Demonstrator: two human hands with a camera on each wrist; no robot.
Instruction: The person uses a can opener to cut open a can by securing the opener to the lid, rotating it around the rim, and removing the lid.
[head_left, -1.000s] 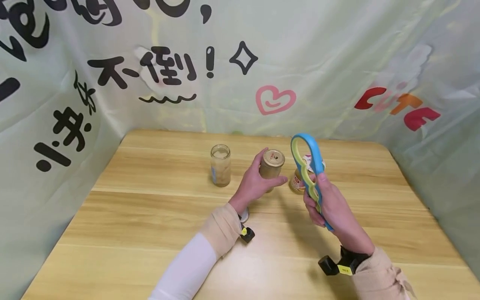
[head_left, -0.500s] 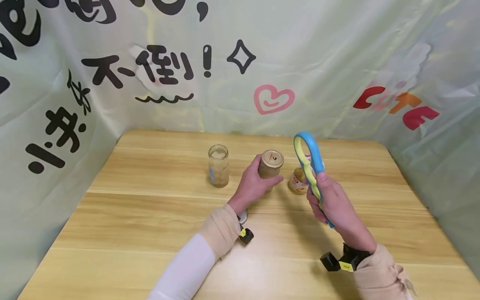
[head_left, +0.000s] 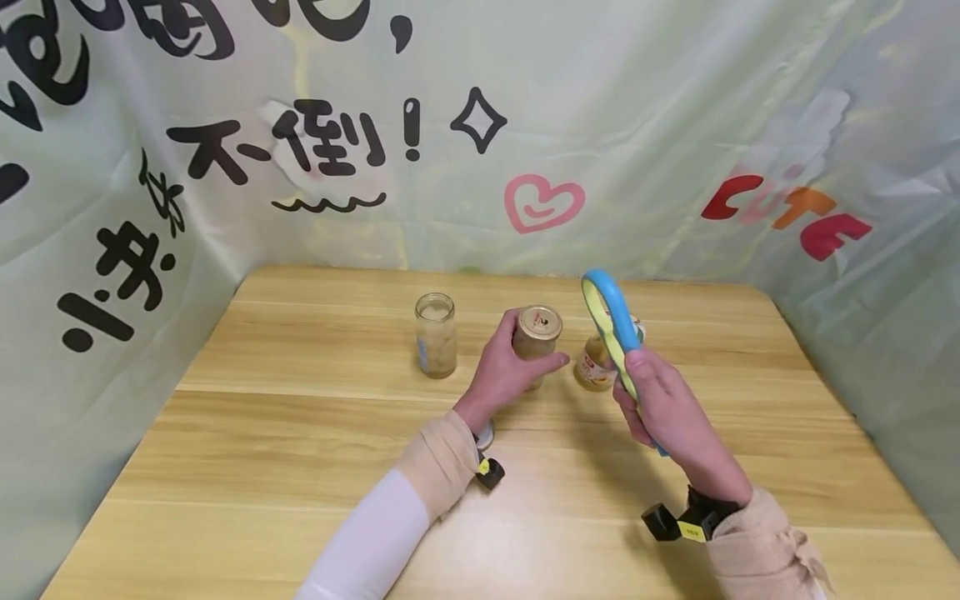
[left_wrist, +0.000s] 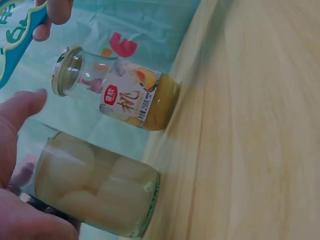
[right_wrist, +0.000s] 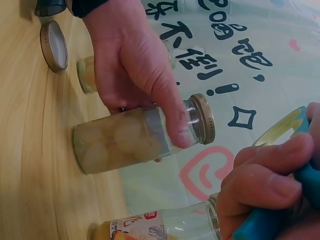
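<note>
My left hand (head_left: pixel 501 371) grips a lidded glass jar (left_wrist: pixel 100 185) of pale round fruit in cloudy liquid, thumb along its upper side. The jar's gold lid (right_wrist: pixel 204 119) is on, and its base stands on the table. In my right hand (head_left: pixel 667 400) is a blue and yellow-green jar opener (head_left: pixel 615 312), held up by its handles with the loop end raised, to the right of the gripped jar. Behind the opener, partly hidden in the head view, is a jar of peaches (left_wrist: pixel 132 95) with a printed label and its lid on.
To the left of the gripped jar stands a lidless glass jar (head_left: pixel 437 342) with pale contents. A loose lid (right_wrist: pixel 54 46) lies on the wooden table (head_left: pixel 300 467) near my left wrist. A printed cloth (head_left: pixel 637 150) hangs behind and at the sides of the table.
The jar opener has turned in view, so its loop looks narrower. My left hand keeps its grip on the jar, almost still; the view shifts slightly.
</note>
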